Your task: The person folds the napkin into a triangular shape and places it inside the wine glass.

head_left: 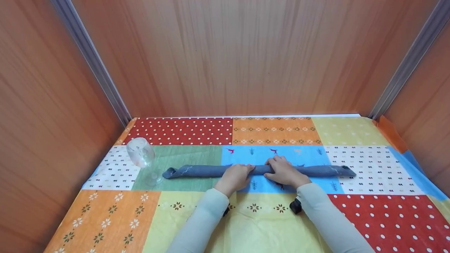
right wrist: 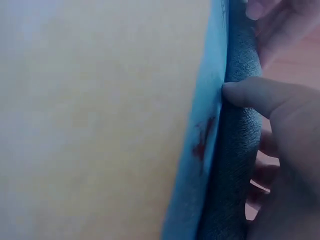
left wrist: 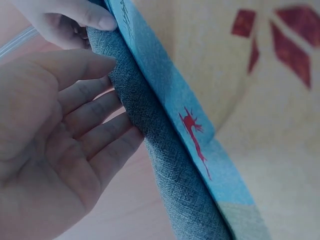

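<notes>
A blue-grey cloth (head_left: 204, 171), rolled into a long tube, lies crosswise on the patchwork tablecloth, its ends showing loose spiral folds. My left hand (head_left: 235, 178) is at its middle; in the left wrist view its relaxed fingers (left wrist: 107, 135) touch the far side of the roll and the thumb tip reaches over the edge. Close beside it, my right hand (head_left: 285, 172) holds the roll. The right wrist view shows that thumb (right wrist: 250, 94) lying across the cloth, with the fingers curled behind it on the far side.
A clear stemmed glass (head_left: 141, 153) stands to the left of the roll's left end. Wood-grain panels (head_left: 228, 59) close off the back and both sides. The patterned tablecloth (head_left: 105, 214) covers the table and rises against the right panel.
</notes>
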A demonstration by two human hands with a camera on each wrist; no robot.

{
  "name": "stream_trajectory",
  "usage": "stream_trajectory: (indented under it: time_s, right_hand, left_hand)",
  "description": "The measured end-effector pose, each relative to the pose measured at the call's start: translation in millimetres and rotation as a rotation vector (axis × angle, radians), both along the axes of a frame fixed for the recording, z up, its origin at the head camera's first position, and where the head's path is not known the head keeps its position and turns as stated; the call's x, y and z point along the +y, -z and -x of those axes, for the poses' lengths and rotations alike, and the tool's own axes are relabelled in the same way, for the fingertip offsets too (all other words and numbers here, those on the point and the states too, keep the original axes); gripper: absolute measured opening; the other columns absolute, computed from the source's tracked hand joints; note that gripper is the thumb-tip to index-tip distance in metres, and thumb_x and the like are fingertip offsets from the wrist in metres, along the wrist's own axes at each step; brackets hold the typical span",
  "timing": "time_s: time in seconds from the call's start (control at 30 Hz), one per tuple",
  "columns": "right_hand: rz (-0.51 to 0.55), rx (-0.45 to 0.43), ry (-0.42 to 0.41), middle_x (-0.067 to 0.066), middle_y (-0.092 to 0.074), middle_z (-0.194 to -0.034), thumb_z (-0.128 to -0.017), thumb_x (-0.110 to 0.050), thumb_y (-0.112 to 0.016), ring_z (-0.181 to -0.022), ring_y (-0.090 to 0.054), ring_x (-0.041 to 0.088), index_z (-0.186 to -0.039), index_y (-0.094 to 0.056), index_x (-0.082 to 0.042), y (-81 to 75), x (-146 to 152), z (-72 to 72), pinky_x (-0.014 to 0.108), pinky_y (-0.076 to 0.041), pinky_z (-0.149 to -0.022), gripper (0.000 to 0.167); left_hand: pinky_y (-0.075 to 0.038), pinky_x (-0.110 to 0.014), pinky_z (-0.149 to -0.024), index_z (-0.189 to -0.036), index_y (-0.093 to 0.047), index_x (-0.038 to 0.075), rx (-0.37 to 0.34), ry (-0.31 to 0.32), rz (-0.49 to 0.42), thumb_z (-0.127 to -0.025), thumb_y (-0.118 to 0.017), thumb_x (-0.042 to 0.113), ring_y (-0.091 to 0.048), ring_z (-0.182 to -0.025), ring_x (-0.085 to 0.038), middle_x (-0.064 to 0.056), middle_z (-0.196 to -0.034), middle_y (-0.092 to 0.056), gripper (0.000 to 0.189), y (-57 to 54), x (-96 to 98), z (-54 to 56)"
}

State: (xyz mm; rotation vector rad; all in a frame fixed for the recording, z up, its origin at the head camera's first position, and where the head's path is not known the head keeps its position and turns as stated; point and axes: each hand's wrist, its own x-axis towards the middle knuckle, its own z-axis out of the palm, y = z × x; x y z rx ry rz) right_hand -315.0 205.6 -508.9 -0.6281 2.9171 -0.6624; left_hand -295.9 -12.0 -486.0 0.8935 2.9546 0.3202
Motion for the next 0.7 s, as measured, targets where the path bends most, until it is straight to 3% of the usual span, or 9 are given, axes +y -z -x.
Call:
stream_trajectory:
  time_s: [0.3,0.57,0.7]
  right_hand:
    - [-0.012,-0.010,-0.007,0.004,-0.050,-0.101,-0.097,-0.027,-0.064,-0.095,-0.041,0.026,-0.110,-0.058,-0.008,2.8,0.7,2.6,0.047,-0.037,-0.083,0.024]
    - [0.028,-0.033,-0.038,0.002,-0.049,-0.097,-0.096,-0.025,-0.065,-0.094,-0.041,0.025,-0.107,-0.057,-0.008,2.8,3.5,1.4,0.045,-0.036,-0.082,0.022]
    - [0.068,-0.059,-0.049,0.000,-0.048,-0.095,-0.096,-0.025,-0.065,-0.093,-0.042,0.024,-0.107,-0.056,-0.010,1.3,7.1,-0.9,0.043,-0.036,-0.080,0.020]
  left_hand:
    - [-0.048,-0.039,-0.101,-0.138,-0.062,0.010,-0.059,-0.056,-0.056,-0.097,-0.068,0.019,-0.062,-0.117,-0.023,-0.009,-0.128,-0.067,0.042,-2.8,3.0,0.0]
    - [-0.036,-0.047,-0.111,-0.145,-0.052,0.009,-0.078,-0.100,0.044,-0.095,-0.069,0.032,-0.050,-0.131,-0.029,-0.011,-0.141,-0.056,0.057,4.1,14.7,4.0]
    - [-0.028,-0.052,-0.115,-0.149,-0.048,0.013,-0.123,-0.113,0.029,-0.096,-0.067,0.034,-0.046,-0.136,-0.030,-0.010,-0.146,-0.052,0.060,8.6,18.9,8.1]
